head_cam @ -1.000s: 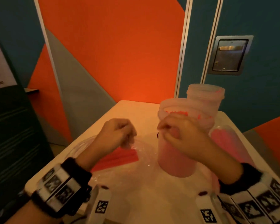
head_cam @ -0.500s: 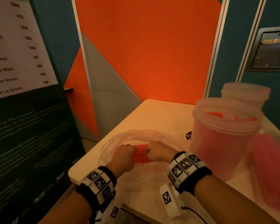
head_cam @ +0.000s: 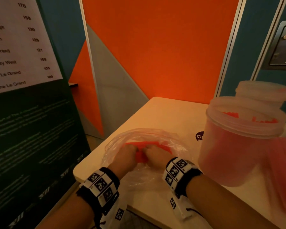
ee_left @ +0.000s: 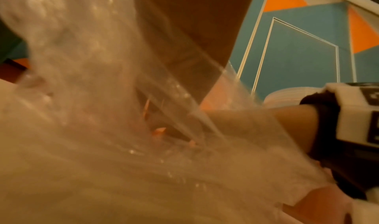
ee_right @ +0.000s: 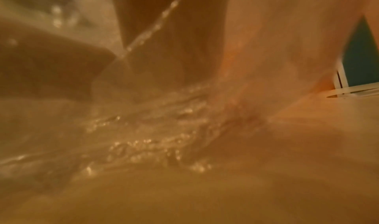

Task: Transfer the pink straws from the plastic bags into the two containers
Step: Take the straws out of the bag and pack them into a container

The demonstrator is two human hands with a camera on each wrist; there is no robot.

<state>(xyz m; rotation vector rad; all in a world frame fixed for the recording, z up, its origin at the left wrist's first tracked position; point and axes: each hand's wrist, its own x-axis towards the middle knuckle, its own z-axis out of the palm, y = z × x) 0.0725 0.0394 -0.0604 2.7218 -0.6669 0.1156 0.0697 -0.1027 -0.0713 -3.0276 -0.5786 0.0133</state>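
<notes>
Both hands are now pressing deeper into the plastic bag on the counter. Head view: left hand and right hand are clamping the pink straws between them, straws lying crosswise; near container is standing rightward, nearer the right hand. Left wrist view is showing only blurred bag film; right wrist view likewise.

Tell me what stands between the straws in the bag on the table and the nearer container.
Nothing solid: bare table separates the straws from the nearer container, whose mouth is open. Only the plastic bag surrounds them; both the left hand and right hand are already inside it.
</notes>
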